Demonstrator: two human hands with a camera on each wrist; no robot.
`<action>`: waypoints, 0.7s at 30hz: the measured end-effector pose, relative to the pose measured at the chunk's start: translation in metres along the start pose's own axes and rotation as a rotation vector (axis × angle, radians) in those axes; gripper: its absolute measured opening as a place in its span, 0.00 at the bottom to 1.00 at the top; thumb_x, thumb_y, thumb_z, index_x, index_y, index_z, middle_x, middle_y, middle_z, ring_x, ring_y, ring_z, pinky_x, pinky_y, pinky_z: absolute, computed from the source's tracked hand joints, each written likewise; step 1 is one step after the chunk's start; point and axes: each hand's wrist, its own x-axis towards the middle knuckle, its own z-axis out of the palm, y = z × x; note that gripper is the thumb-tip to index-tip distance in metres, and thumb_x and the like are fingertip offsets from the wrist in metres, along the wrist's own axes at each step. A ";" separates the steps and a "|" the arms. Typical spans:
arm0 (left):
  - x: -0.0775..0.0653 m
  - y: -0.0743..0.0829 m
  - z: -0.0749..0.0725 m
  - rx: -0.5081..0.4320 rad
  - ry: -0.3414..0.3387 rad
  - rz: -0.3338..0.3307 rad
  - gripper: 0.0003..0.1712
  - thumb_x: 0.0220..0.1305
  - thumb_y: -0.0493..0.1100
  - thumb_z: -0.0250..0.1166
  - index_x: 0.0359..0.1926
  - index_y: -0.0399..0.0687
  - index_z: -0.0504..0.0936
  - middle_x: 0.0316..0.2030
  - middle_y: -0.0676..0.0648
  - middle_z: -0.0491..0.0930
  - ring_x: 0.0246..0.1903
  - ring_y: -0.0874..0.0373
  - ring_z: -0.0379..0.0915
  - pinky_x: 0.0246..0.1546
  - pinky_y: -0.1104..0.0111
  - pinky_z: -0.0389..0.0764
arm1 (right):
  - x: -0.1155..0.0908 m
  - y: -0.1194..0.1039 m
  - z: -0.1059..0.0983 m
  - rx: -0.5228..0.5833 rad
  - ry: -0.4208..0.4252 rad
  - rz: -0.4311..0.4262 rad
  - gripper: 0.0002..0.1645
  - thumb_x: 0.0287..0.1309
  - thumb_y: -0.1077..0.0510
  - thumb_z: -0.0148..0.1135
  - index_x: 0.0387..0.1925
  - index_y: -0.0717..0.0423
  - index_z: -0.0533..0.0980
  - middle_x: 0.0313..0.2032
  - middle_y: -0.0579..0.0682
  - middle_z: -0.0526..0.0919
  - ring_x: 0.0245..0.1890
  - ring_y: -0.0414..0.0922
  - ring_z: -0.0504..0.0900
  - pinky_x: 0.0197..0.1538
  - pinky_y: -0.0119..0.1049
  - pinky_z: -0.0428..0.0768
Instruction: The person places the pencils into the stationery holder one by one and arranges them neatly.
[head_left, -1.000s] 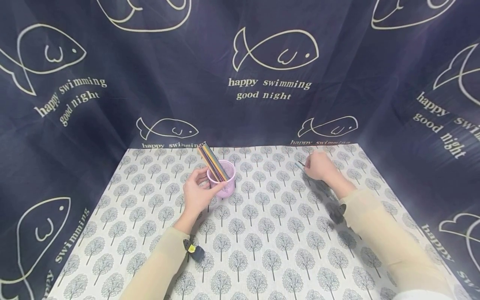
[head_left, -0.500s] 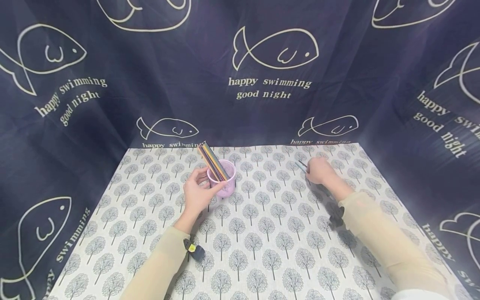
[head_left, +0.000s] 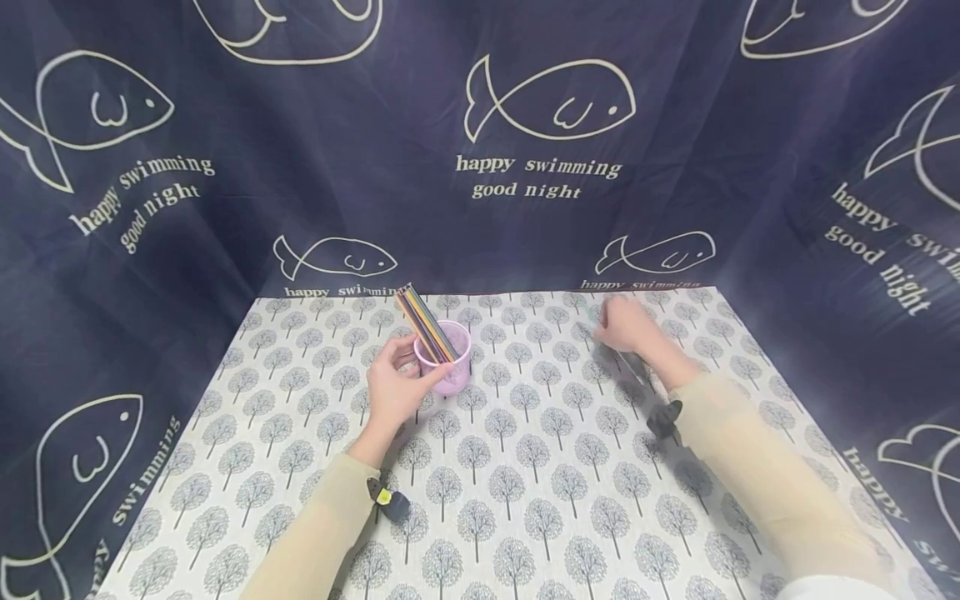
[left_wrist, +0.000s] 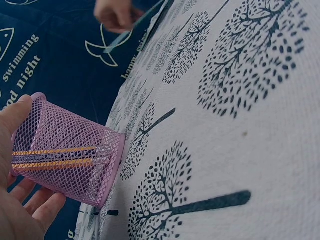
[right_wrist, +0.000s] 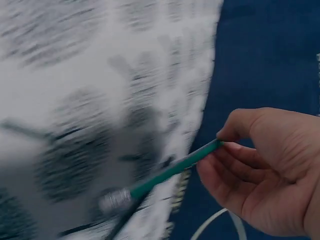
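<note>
My left hand grips a pink mesh pencil cup, thumb at the near rim and fingers round its left side. Inside, several colored pencils lean together toward the back left, sticking out past the rim. Through the mesh in the left wrist view, orange and dark shafts show. Well to the right of the cup, my right hand is raised over the cloth. It pinches one end of a green pencil between thumb and fingers; the far end is silvery and blurred.
A white cloth printed with dark trees covers the table. Behind and at both sides hangs a dark blue curtain with fish outlines and lettering. A dark wrist device sits at the left sleeve, another at the right.
My right hand dipped slightly toward me, then moved left and back up with the green pencil. The left hand, cup and pencils in it have stayed in place.
</note>
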 end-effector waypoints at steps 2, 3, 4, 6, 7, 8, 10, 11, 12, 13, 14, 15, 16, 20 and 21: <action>0.000 -0.001 0.000 0.003 0.001 0.001 0.42 0.47 0.46 0.89 0.61 0.41 0.80 0.57 0.39 0.86 0.58 0.44 0.86 0.57 0.60 0.92 | 0.005 -0.012 -0.009 0.025 0.093 -0.043 0.05 0.55 0.63 0.62 0.26 0.57 0.74 0.22 0.52 0.79 0.24 0.50 0.77 0.32 0.46 0.83; 0.000 -0.001 0.000 0.005 0.001 0.001 0.42 0.47 0.46 0.89 0.61 0.41 0.80 0.57 0.39 0.86 0.58 0.44 0.86 0.57 0.60 0.92 | 0.008 -0.019 -0.014 0.044 0.133 -0.063 0.03 0.54 0.64 0.60 0.27 0.58 0.74 0.23 0.54 0.80 0.25 0.52 0.78 0.34 0.49 0.84; 0.000 -0.001 -0.001 0.006 0.001 0.002 0.42 0.47 0.46 0.89 0.61 0.41 0.80 0.57 0.39 0.86 0.58 0.44 0.86 0.57 0.60 0.92 | 0.010 -0.027 -0.019 0.062 0.168 -0.087 0.02 0.53 0.64 0.59 0.29 0.59 0.74 0.24 0.55 0.81 0.25 0.53 0.79 0.35 0.50 0.84; 0.000 -0.001 -0.001 0.002 0.002 0.005 0.42 0.46 0.46 0.89 0.61 0.41 0.80 0.57 0.39 0.86 0.58 0.44 0.86 0.57 0.59 0.92 | 0.014 -0.045 -0.029 0.100 0.217 -0.124 0.03 0.55 0.63 0.60 0.32 0.58 0.74 0.27 0.55 0.82 0.28 0.53 0.80 0.37 0.49 0.84; 0.000 -0.001 -0.001 0.001 0.002 0.005 0.42 0.46 0.46 0.89 0.61 0.41 0.80 0.57 0.39 0.86 0.58 0.43 0.86 0.57 0.59 0.92 | 0.015 -0.055 -0.033 0.126 0.236 -0.140 0.04 0.56 0.63 0.60 0.33 0.58 0.74 0.27 0.55 0.82 0.29 0.53 0.80 0.37 0.48 0.83; 0.000 -0.001 -0.001 0.000 0.002 0.005 0.42 0.46 0.46 0.89 0.61 0.41 0.80 0.57 0.39 0.86 0.58 0.43 0.86 0.57 0.59 0.92 | 0.017 -0.065 -0.038 0.155 0.250 -0.152 0.04 0.56 0.63 0.61 0.34 0.58 0.74 0.28 0.55 0.82 0.29 0.53 0.80 0.37 0.46 0.83; 0.000 -0.001 -0.001 -0.001 0.001 0.002 0.42 0.46 0.47 0.89 0.61 0.41 0.80 0.57 0.39 0.86 0.58 0.43 0.86 0.57 0.59 0.92 | 0.019 -0.085 -0.044 0.217 0.277 -0.177 0.05 0.58 0.62 0.62 0.36 0.58 0.74 0.29 0.54 0.82 0.30 0.52 0.80 0.37 0.43 0.81; 0.000 0.000 -0.001 -0.002 0.000 0.000 0.42 0.46 0.47 0.89 0.61 0.41 0.80 0.57 0.39 0.86 0.58 0.43 0.86 0.57 0.59 0.92 | 0.020 -0.095 -0.046 0.253 0.294 -0.184 0.05 0.59 0.62 0.62 0.36 0.57 0.74 0.30 0.54 0.83 0.31 0.51 0.80 0.37 0.41 0.81; 0.000 0.000 -0.001 -0.003 0.000 -0.001 0.42 0.46 0.47 0.89 0.61 0.41 0.81 0.57 0.39 0.86 0.58 0.43 0.86 0.57 0.59 0.92 | 0.020 -0.104 -0.047 0.289 0.315 -0.194 0.05 0.59 0.62 0.62 0.37 0.57 0.74 0.31 0.54 0.83 0.31 0.50 0.81 0.38 0.39 0.82; 0.000 0.000 -0.001 -0.003 0.000 -0.003 0.42 0.46 0.47 0.89 0.61 0.41 0.81 0.57 0.39 0.86 0.58 0.43 0.86 0.57 0.59 0.92 | 0.021 -0.113 -0.049 0.335 0.332 -0.200 0.05 0.60 0.63 0.62 0.37 0.57 0.74 0.32 0.54 0.84 0.32 0.50 0.82 0.38 0.38 0.83; 0.000 0.000 -0.001 -0.003 0.000 -0.005 0.42 0.46 0.47 0.89 0.61 0.42 0.81 0.57 0.39 0.86 0.58 0.43 0.86 0.57 0.59 0.92 | 0.021 -0.123 -0.050 0.382 0.350 -0.207 0.05 0.61 0.63 0.62 0.38 0.57 0.74 0.33 0.54 0.84 0.33 0.49 0.83 0.39 0.38 0.85; 0.000 0.000 -0.001 -0.004 0.000 -0.005 0.42 0.46 0.47 0.89 0.61 0.42 0.81 0.57 0.39 0.86 0.58 0.43 0.86 0.57 0.59 0.92 | 0.022 -0.131 -0.051 0.431 0.367 -0.214 0.05 0.63 0.63 0.62 0.39 0.57 0.74 0.34 0.54 0.85 0.34 0.48 0.84 0.40 0.37 0.87; 0.000 0.000 0.000 -0.005 0.001 -0.004 0.42 0.46 0.47 0.89 0.61 0.42 0.81 0.57 0.39 0.86 0.58 0.43 0.86 0.57 0.59 0.92 | 0.023 -0.139 -0.051 0.480 0.384 -0.224 0.05 0.63 0.63 0.62 0.40 0.58 0.74 0.35 0.53 0.86 0.35 0.48 0.86 0.42 0.37 0.89; -0.001 0.001 -0.001 -0.006 0.002 0.006 0.42 0.46 0.46 0.89 0.61 0.41 0.81 0.57 0.38 0.86 0.58 0.43 0.86 0.57 0.58 0.92 | 0.026 -0.167 -0.049 0.681 0.394 -0.289 0.06 0.65 0.66 0.63 0.43 0.60 0.75 0.39 0.56 0.87 0.39 0.49 0.89 0.48 0.39 0.94; -0.001 0.001 -0.001 -0.006 0.002 0.012 0.42 0.46 0.46 0.89 0.61 0.41 0.81 0.57 0.38 0.86 0.58 0.43 0.86 0.57 0.58 0.92 | 0.027 -0.173 -0.047 0.715 0.383 -0.308 0.07 0.65 0.67 0.63 0.43 0.60 0.75 0.40 0.57 0.87 0.40 0.50 0.89 0.49 0.40 0.94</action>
